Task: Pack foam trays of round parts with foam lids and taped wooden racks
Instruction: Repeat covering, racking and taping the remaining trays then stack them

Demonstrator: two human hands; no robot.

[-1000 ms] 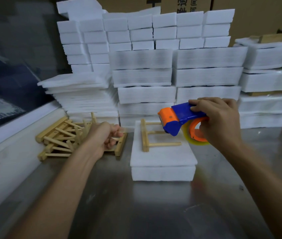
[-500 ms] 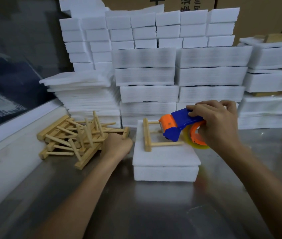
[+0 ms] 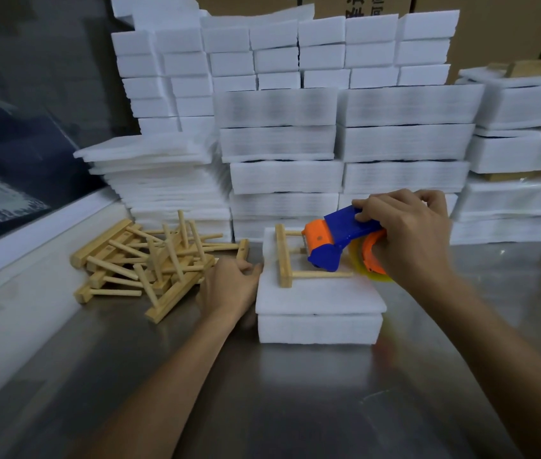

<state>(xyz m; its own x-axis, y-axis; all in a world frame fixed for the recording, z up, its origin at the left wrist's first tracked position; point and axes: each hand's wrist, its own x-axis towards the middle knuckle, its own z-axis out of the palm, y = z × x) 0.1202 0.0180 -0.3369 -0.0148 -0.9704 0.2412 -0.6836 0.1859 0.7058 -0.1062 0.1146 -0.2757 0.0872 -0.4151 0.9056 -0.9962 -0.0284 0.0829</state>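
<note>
Head view: taping a rack onto a lidded foam tray on a steel table (image 3: pixel 295 409).

White foam stacks (image 3: pixel 345 144) wall the back (cardboard behind). The right hand (image 3: pixel 411 233) grips the tape dispenser (image 3: pixel 338 240) over the wooden rack (image 3: pixel 287 256) on the foam lid (image 3: pixel 315 293); the left hand (image 3: pixel 229 286), away from the rack pile (image 3: pixel 143 260) since a second ago, rests loosely curled against the tray (image 3: pixel 318 329).

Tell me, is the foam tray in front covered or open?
Covered: a foam lid lies flat over the foam tray, hiding its contents, with a wooden rack on top.
</note>
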